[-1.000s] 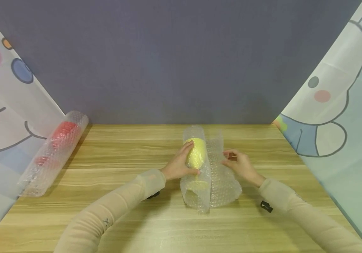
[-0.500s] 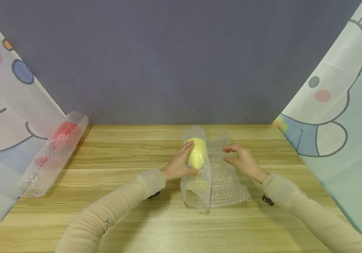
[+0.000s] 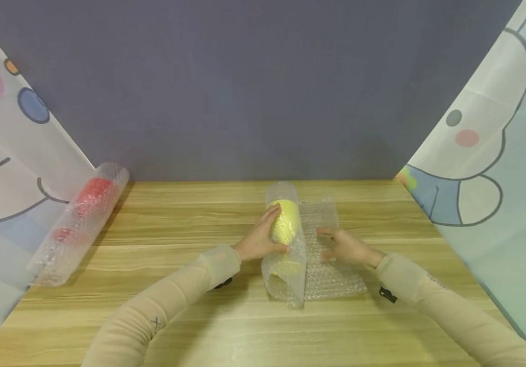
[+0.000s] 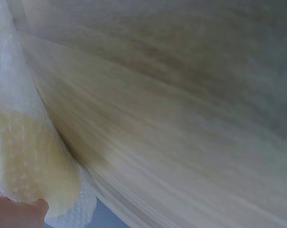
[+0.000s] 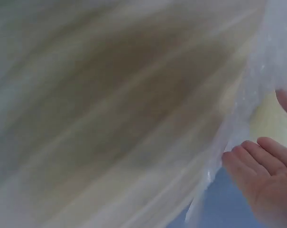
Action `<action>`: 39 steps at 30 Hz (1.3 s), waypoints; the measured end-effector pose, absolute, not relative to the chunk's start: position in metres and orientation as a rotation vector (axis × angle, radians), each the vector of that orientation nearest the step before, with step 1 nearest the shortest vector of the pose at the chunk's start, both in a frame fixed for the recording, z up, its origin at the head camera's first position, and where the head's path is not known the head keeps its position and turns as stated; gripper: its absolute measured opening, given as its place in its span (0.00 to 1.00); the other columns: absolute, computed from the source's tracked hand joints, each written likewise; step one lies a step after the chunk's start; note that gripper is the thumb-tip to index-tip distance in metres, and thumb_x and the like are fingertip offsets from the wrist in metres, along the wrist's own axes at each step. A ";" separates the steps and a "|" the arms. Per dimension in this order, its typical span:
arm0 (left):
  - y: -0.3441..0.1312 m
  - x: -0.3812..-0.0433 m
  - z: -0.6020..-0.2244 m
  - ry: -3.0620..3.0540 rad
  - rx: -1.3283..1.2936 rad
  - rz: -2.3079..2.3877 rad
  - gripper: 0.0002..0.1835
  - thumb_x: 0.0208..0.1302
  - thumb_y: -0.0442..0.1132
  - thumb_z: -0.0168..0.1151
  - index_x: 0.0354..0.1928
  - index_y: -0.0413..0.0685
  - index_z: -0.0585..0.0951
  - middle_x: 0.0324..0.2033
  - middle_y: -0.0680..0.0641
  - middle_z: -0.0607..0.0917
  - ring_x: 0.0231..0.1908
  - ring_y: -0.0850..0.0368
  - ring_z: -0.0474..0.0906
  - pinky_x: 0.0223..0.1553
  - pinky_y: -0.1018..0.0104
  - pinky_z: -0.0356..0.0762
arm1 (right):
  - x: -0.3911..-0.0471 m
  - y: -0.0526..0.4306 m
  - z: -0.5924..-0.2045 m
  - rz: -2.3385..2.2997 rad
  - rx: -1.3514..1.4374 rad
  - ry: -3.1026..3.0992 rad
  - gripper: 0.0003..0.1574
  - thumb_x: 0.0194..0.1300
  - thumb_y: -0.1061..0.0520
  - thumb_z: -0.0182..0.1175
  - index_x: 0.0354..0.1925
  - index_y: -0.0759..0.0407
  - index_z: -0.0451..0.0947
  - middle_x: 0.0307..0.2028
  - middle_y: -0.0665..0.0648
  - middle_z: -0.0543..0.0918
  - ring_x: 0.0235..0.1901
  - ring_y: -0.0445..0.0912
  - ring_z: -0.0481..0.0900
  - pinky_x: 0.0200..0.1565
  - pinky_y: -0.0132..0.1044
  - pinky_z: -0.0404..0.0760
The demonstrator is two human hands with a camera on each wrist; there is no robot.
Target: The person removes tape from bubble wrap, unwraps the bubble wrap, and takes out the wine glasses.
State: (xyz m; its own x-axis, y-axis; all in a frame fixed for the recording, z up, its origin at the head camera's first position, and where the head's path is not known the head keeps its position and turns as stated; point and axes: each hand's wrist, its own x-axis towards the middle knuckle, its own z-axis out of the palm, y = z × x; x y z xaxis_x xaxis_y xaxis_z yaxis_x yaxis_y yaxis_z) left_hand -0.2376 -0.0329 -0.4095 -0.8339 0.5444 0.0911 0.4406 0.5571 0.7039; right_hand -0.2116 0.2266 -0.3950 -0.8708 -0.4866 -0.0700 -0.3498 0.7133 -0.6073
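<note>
Bubble-wrapped goblet under two bare hands. The yellow goblet (image 3: 287, 229) lies on its side near the middle of the worktop (image 3: 189, 204), its bowl toward the far edge and its foot toward the near side. Bubble wrap (image 3: 327, 280) encloses it as a tube open at the near end; a loose flap of the same wrap spreads to the right across the wood. The left hand (image 3: 260, 238) rests on the tube from the left, its grip curved about the wrapped bowl, with the fingertips on the far part and the thumb across the nearer part. The right hand (image 3: 350, 248) is over the flap, its grip wide and holding nothing, thumb and fingers apart; the right wrist view shows the fingers extended, close to the sheet's edge. Whether they touch it cannot be told. A second wrapped roll (image 3: 79, 224), containing red pieces, lies aslant at the left edge, beside the left printed panel (image 3: 5, 199). A grey panel (image 3: 263, 92) closes the far side; a printed panel stands at right. Both forearms wear beige sleeves (image 3: 161, 300).
</note>
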 end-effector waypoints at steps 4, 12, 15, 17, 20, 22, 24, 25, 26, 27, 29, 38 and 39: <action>-0.032 -0.239 -0.411 2.640 0.859 1.139 0.57 0.46 0.54 0.70 0.72 0.48 0.45 0.72 0.55 0.40 0.71 0.58 0.33 0.70 0.51 0.44 | -0.214 0.232 -0.407 -0.799 -0.624 2.619 0.51 0.49 0.54 0.68 0.65 0.70 0.56 0.65 0.69 0.61 0.64 0.65 0.57 0.63 0.58 0.59; -0.036 -0.242 -0.411 2.652 0.835 1.161 0.58 0.45 0.53 0.71 0.72 0.48 0.44 0.72 0.53 0.41 0.71 0.56 0.36 0.70 0.52 0.45 | -0.219 0.228 -0.409 -0.724 -0.667 2.642 0.50 0.47 0.54 0.68 0.63 0.71 0.59 0.65 0.70 0.59 0.65 0.65 0.54 0.65 0.58 0.54; -0.038 -0.243 -0.412 2.662 0.820 1.171 0.58 0.45 0.53 0.71 0.72 0.48 0.44 0.72 0.53 0.41 0.71 0.56 0.37 0.70 0.53 0.45 | -0.221 0.228 -0.409 -0.730 -0.663 2.645 0.50 0.46 0.55 0.69 0.63 0.72 0.60 0.65 0.70 0.60 0.65 0.64 0.55 0.65 0.57 0.54; -0.040 -0.245 -0.412 2.666 0.812 1.180 0.59 0.44 0.52 0.71 0.72 0.47 0.44 0.72 0.53 0.42 0.71 0.55 0.39 0.70 0.54 0.45 | -0.223 0.228 -0.409 -0.728 -0.678 2.652 0.50 0.46 0.55 0.69 0.62 0.73 0.60 0.65 0.70 0.60 0.65 0.65 0.55 0.65 0.57 0.54; -0.044 -0.247 -0.413 2.652 0.793 1.194 0.58 0.45 0.53 0.71 0.72 0.48 0.44 0.72 0.53 0.41 0.71 0.54 0.40 0.69 0.54 0.46 | -0.225 0.229 -0.410 -0.725 -0.680 2.660 0.50 0.46 0.54 0.69 0.62 0.73 0.59 0.65 0.71 0.59 0.65 0.65 0.55 0.65 0.57 0.54; -0.046 -0.248 -0.412 2.634 0.776 1.212 0.58 0.45 0.52 0.71 0.72 0.48 0.43 0.72 0.53 0.41 0.71 0.53 0.40 0.69 0.52 0.45 | -0.227 0.229 -0.410 -0.736 -0.668 2.651 0.51 0.46 0.54 0.69 0.63 0.72 0.59 0.65 0.70 0.58 0.65 0.65 0.54 0.66 0.57 0.53; -0.048 -0.249 -0.411 2.625 0.758 1.219 0.58 0.46 0.52 0.70 0.72 0.49 0.43 0.72 0.54 0.40 0.71 0.52 0.39 0.69 0.51 0.44 | -0.229 0.229 -0.411 -0.737 -0.669 2.654 0.51 0.46 0.54 0.69 0.63 0.73 0.58 0.65 0.70 0.58 0.65 0.65 0.54 0.66 0.57 0.53; -0.049 -0.249 -0.411 2.624 0.749 1.221 0.58 0.46 0.52 0.70 0.72 0.49 0.43 0.72 0.54 0.40 0.71 0.52 0.39 0.69 0.51 0.44 | -0.229 0.229 -0.411 -0.736 -0.679 2.659 0.51 0.46 0.54 0.69 0.63 0.73 0.58 0.65 0.71 0.59 0.65 0.65 0.54 0.65 0.57 0.53; -0.050 -0.249 -0.411 2.624 0.743 1.222 0.58 0.45 0.52 0.70 0.72 0.49 0.43 0.72 0.54 0.41 0.71 0.52 0.39 0.69 0.50 0.44 | -0.230 0.229 -0.412 -0.737 -0.678 2.663 0.51 0.46 0.54 0.69 0.63 0.73 0.59 0.65 0.71 0.59 0.65 0.65 0.54 0.66 0.56 0.53; -0.050 -0.250 -0.410 2.622 0.736 1.224 0.58 0.45 0.52 0.71 0.72 0.50 0.43 0.72 0.54 0.41 0.71 0.52 0.39 0.69 0.50 0.44 | -0.231 0.229 -0.412 -0.740 -0.676 2.665 0.51 0.46 0.54 0.69 0.63 0.73 0.59 0.65 0.71 0.59 0.65 0.65 0.54 0.66 0.56 0.53; -0.051 -0.250 -0.410 2.630 0.731 1.214 0.58 0.45 0.53 0.71 0.72 0.49 0.44 0.72 0.55 0.40 0.71 0.53 0.39 0.70 0.51 0.43 | -0.232 0.230 -0.413 -0.729 -0.680 2.676 0.51 0.45 0.54 0.69 0.62 0.73 0.59 0.64 0.71 0.60 0.65 0.65 0.55 0.66 0.56 0.54; -0.051 -0.236 -0.388 2.578 0.753 1.219 0.50 0.51 0.45 0.68 0.71 0.47 0.49 0.72 0.55 0.44 0.71 0.53 0.42 0.70 0.53 0.44 | -0.232 0.230 -0.411 -0.720 -0.673 2.658 0.51 0.44 0.53 0.69 0.62 0.73 0.60 0.65 0.70 0.58 0.65 0.65 0.54 0.66 0.57 0.53; -0.051 -0.231 -0.384 2.554 0.763 1.235 0.48 0.52 0.43 0.68 0.71 0.47 0.51 0.72 0.55 0.46 0.70 0.53 0.43 0.69 0.53 0.46 | -0.232 0.230 -0.411 -0.723 -0.671 2.655 0.51 0.44 0.53 0.69 0.62 0.73 0.60 0.65 0.69 0.58 0.65 0.65 0.53 0.66 0.57 0.52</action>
State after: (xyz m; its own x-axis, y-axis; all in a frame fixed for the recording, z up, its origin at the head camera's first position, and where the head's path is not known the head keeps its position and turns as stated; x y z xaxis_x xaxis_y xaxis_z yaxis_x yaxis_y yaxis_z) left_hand -0.2310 -0.0509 -0.3837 -0.8456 0.5323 0.0399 0.3618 0.5166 0.7760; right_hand -0.2316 0.2301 -0.4106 -0.8428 -0.5113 -0.1678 -0.3557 0.7633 -0.5392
